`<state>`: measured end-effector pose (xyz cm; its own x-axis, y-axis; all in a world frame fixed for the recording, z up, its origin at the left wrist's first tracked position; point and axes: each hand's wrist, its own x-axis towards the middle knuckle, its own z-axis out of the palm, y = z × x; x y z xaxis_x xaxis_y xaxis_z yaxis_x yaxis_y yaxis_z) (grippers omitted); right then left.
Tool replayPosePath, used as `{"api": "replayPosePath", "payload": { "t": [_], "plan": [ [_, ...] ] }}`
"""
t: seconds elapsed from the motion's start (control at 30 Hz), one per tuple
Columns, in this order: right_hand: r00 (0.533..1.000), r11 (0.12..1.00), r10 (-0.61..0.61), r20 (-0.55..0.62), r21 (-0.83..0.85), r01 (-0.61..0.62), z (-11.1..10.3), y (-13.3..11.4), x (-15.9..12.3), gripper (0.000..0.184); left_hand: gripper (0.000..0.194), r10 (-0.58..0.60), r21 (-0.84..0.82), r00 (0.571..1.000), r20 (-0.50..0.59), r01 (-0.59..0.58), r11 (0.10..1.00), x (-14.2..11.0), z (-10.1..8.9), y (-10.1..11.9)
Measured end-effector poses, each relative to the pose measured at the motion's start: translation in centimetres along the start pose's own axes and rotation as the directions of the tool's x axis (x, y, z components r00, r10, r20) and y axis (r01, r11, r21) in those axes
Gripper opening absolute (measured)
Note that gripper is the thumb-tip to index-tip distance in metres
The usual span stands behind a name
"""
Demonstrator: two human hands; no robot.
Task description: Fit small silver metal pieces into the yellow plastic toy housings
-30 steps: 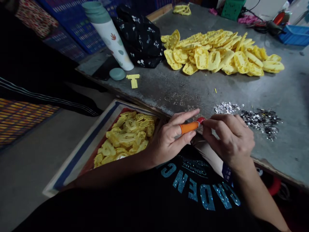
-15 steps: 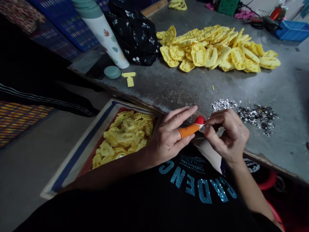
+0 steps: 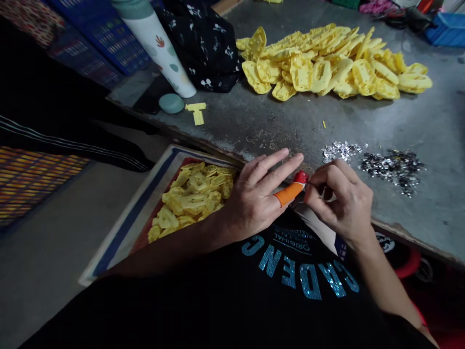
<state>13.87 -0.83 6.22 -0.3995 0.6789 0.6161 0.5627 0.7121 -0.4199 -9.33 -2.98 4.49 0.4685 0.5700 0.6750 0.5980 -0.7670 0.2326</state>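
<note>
My left hand [image 3: 257,198] is held out over the table's front edge with its fingers stretched and apart. One of its fingers wears an orange finger cover [image 3: 288,193], with a red wrapping [image 3: 301,177] at the tip and a bit of white between. My right hand [image 3: 339,196] is closed in a pinch right at that covered fingertip. Whatever lies between its thumb and finger is too small to make out. Just beyond the right hand lie loose piles of small shiny metal pieces [image 3: 394,167].
Yellow plastic shells [image 3: 321,75] are heaped across the grey table [image 3: 232,123]. More yellow parts [image 3: 191,198] fill a lined box on the left. A bottle [image 3: 162,53], its lid [image 3: 171,103], a dark patterned bag [image 3: 207,48] and a blue bin [image 3: 448,29] stand farther back.
The view has shifted slightly. My left hand's stretched fingers have spread farther apart, and its thumb no longer shows below the covered finger. My right hand still pinches at the covered fingertip.
</note>
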Motion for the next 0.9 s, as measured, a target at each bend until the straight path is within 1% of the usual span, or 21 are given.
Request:
{"api": "replayPosePath", "payload": {
  "t": [0.1, 0.2, 0.3, 0.4, 0.47, 0.53, 0.6, 0.67, 0.73, 0.77, 0.8, 0.83, 0.9],
  "plan": [
    [0.996, 0.993, 0.041, -0.075, 0.111, -0.032, 0.8, 0.2, -0.1, 0.016, 0.033, -0.035, -0.04, 0.998, 0.042, 0.037, 0.998, -0.1, -0.4, 0.2],
    [0.989, 0.975, 0.103, -0.107, 0.21, -0.079, 1.4, 0.1, -0.4, 0.018, 0.03, -0.055, -0.126, 0.995, 0.089, 0.066, 0.99, 0.0, -0.7, 0.3],
    [0.977, 0.934, 0.192, -0.092, 0.323, -0.153, 1.8, -0.2, -0.8, 0.018, 0.027, -0.044, -0.204, 0.993, 0.109, 0.066, 0.977, 0.2, -0.9, 0.1],
    [0.969, 0.894, 0.24, -0.061, 0.403, -0.196, 2.1, -0.2, -1.5, 0.019, 0.019, -0.096, -0.232, 0.981, 0.166, 0.133, 0.964, 0.0, -1.1, 0.2],
    [0.959, 0.864, 0.277, -0.053, 0.451, -0.225, 2.1, 0.1, -2.0, 0.018, 0.017, -0.101, -0.275, 0.982, 0.161, 0.143, 0.951, -0.3, -1.4, 0.9],
    [0.934, 0.824, 0.35, -0.073, 0.499, -0.269, 1.7, 0.5, -2.6, 0.018, 0.02, -0.12, -0.354, 0.985, 0.127, 0.158, 0.922, -0.6, -1.8, 2.0],
    [0.914, 0.79, 0.404, -0.035, 0.518, -0.33, 0.8, 0.8, -3.0, 0.018, 0.023, -0.164, -0.405, 0.981, 0.106, 0.194, 0.894, -0.7, -2.1, 3.1],
    [0.927, 0.796, 0.374, 0.03, 0.503, -0.337, -0.4, 0.8, -2.9, 0.017, 0.023, -0.199, -0.411, 0.976, 0.089, 0.218, 0.885, -0.5, -2.4, 3.4],
    [0.959, 0.839, 0.282, 0.041, 0.473, -0.267, -1.6, 0.8, -2.4, 0.006, 0.024, -0.185, -0.421, 0.98, 0.07, 0.197, 0.886, -0.4, -2.5, 2.8],
    [0.973, 0.86, 0.232, 0.02, 0.464, -0.214, -2.1, 0.8, -1.9, 0.006, 0.024, -0.158, -0.432, 0.984, 0.08, 0.177, 0.885, -0.3, -2.6, 2.1],
    [0.983, 0.87, 0.18, 0.015, 0.463, -0.167, -2.5, 0.8, -1.4, 0.012, 0.025, -0.121, -0.436, 0.987, 0.108, 0.157, 0.886, -0.3, -2.7, 1.3],
    [0.991, 0.871, 0.13, 0.04, 0.474, -0.133, -2.9, 0.8, -0.9, 0.016, 0.025, -0.059, -0.434, 0.986, 0.155, 0.122, 0.893, -0.4, -2.9, 0.4],
    [0.989, 0.847, 0.034, 0.147, 0.521, -0.107, -3.5, 0.8, 0.0, 0.017, 0.029, 0.073, -0.415, 0.96, 0.27, 0.048, 0.908, -0.4, -3.2, -1.2]
  ]
}}
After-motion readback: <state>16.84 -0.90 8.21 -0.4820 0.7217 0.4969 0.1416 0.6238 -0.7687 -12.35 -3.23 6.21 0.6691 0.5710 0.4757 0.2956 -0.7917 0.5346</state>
